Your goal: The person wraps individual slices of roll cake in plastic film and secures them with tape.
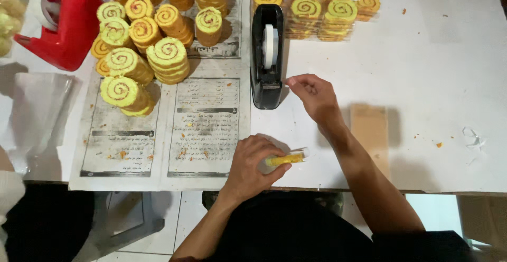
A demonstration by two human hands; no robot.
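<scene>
Two hands work at the white bench (422, 82). The left hand (252, 162) has its grip closed over a clear-wrapped pack of yellow slices (285, 159), pressing it flat near the bench's front edge. The right hand (312, 94) pinches the tape end beside the black tape dispenser (266, 56). Stacks of spiral roll slices (142, 45) stand on newspaper (206, 130) to the left.

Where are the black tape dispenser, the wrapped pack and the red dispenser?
black tape dispenser (266, 90): head view, its base.
wrapped pack (285, 159): head view, its yellow middle, under the left hand.
red dispenser (74, 19): head view, its body.
</scene>
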